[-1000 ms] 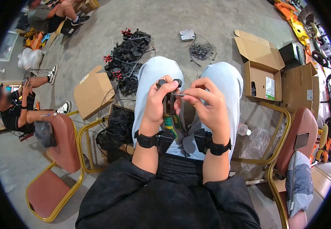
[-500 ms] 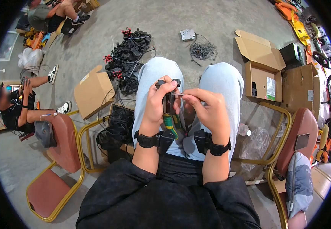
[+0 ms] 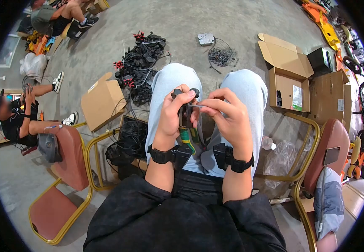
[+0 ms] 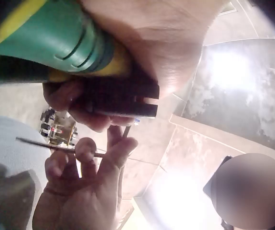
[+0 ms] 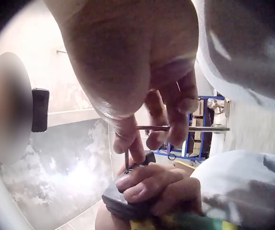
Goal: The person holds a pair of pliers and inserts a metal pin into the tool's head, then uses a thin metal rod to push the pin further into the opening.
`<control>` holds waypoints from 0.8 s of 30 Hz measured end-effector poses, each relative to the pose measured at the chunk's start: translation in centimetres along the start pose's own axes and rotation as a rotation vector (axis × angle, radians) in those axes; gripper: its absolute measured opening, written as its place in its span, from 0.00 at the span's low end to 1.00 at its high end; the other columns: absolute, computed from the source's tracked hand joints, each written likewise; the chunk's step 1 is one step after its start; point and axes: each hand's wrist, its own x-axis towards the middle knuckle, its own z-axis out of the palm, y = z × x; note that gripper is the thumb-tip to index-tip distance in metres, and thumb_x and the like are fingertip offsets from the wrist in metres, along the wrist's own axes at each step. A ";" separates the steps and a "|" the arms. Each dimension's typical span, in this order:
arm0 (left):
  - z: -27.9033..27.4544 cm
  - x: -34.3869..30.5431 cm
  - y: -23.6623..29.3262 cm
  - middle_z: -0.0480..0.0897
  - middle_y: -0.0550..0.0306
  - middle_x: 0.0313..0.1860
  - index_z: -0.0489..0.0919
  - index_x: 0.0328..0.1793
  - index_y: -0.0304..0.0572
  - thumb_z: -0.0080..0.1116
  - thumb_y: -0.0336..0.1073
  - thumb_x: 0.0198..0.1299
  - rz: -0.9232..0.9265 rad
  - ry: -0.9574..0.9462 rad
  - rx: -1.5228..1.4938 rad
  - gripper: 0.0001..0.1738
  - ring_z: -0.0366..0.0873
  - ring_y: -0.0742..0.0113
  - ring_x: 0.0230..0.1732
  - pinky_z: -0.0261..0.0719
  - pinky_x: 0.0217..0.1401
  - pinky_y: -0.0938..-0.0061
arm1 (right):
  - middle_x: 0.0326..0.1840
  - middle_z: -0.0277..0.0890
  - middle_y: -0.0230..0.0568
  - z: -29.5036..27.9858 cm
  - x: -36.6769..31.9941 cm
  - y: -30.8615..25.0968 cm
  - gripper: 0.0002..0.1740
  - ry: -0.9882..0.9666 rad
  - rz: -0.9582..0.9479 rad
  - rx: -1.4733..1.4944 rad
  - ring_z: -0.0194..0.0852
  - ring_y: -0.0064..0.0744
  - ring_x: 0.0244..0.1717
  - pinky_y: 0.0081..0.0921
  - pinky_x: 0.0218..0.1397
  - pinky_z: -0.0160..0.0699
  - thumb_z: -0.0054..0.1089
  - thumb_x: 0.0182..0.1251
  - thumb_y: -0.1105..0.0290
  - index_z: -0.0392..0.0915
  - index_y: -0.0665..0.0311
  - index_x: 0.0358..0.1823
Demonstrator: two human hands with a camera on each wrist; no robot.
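Observation:
My left hand point(image 3: 171, 111) grips green-and-yellow-handled pliers point(image 3: 184, 135) above my lap, with their dark head pointing away from me. In the left wrist view, the head point(image 4: 123, 98) shows a notch at its end, and the green handle point(image 4: 56, 36) lies near the palm. From the right, my right hand point(image 3: 229, 111) pinches a thin bent metal rod point(image 3: 196, 106), one end of which reaches to the pliers' head. The right wrist view shows the rod's longer arm point(image 5: 204, 128) passing between the fingers and its short arm pointing down to the dark head point(image 5: 123, 196).
Black cable bundles point(image 3: 142, 63) with red connectors lie on the floor ahead, near a small metal box point(image 3: 206, 39). Open cardboard boxes point(image 3: 289, 88) stand at right. Chairs point(image 3: 70, 157) flank me. A seated person point(image 3: 20, 122) is at left, another beyond.
My right fingers have shifted slightly around the rod, and its tilt has altered a little. The left hand keeps the pliers in nearly the same place.

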 end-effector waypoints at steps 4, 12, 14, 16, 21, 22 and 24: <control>0.4 -0.1 0.0 0.72 0.59 0.19 0.68 0.28 0.43 0.55 0.38 0.61 0.004 0.032 0.020 0.12 0.72 0.72 0.13 0.72 0.14 0.78 | 0.30 0.76 0.39 0.2 0.0 0.0 0.05 0.029 -0.029 0.027 0.77 0.36 0.29 0.27 0.32 0.74 0.64 0.58 0.73 0.83 0.62 0.36; 0.3 -0.1 0.2 0.73 0.58 0.19 0.67 0.28 0.43 0.55 0.39 0.61 0.000 0.024 0.041 0.13 0.71 0.71 0.13 0.71 0.14 0.77 | 0.11 0.69 0.35 -0.1 -0.2 -1.5 0.06 -0.094 0.469 0.277 0.68 0.19 0.14 0.19 0.18 0.63 0.57 0.66 0.72 0.82 0.65 0.36; 0.3 -0.1 0.2 0.73 0.58 0.19 0.67 0.28 0.43 0.55 0.39 0.61 0.003 0.025 0.018 0.13 0.71 0.71 0.13 0.71 0.14 0.77 | 0.12 0.70 0.36 -0.1 -0.5 -1.2 0.06 -0.090 0.499 0.273 0.69 0.20 0.14 0.19 0.19 0.64 0.58 0.66 0.72 0.82 0.65 0.36; 0.2 0.0 0.1 0.73 0.58 0.19 0.67 0.28 0.43 0.55 0.39 0.61 0.003 0.026 -0.008 0.13 0.71 0.71 0.13 0.71 0.14 0.77 | 0.13 0.70 0.36 -0.2 -0.6 -1.0 0.05 -0.085 0.534 0.266 0.69 0.20 0.15 0.20 0.19 0.64 0.58 0.65 0.72 0.82 0.65 0.36; -0.1 0.0 0.3 0.74 0.57 0.20 0.68 0.29 0.43 0.55 0.38 0.60 -0.019 -0.002 -0.024 0.12 0.72 0.71 0.14 0.73 0.14 0.76 | 0.21 0.76 0.39 0.2 -0.2 -0.5 0.06 -0.034 0.157 0.122 0.74 0.25 0.19 0.23 0.24 0.70 0.62 0.63 0.70 0.83 0.63 0.37; -0.2 0.0 0.2 0.75 0.56 0.21 0.68 0.29 0.43 0.56 0.39 0.60 -0.012 -0.014 -0.025 0.12 0.72 0.71 0.13 0.73 0.14 0.76 | 0.26 0.78 0.41 0.1 -0.2 -0.5 0.06 -0.064 0.150 0.108 0.76 0.26 0.22 0.23 0.25 0.71 0.63 0.63 0.69 0.83 0.63 0.38; -0.3 0.0 0.2 0.76 0.54 0.22 0.68 0.30 0.43 0.56 0.39 0.60 -0.002 -0.025 -0.024 0.12 0.72 0.70 0.13 0.73 0.14 0.76 | 0.30 0.80 0.42 -0.2 0.0 -0.6 0.06 -0.095 0.141 0.095 0.78 0.26 0.24 0.23 0.26 0.72 0.63 0.63 0.69 0.84 0.62 0.38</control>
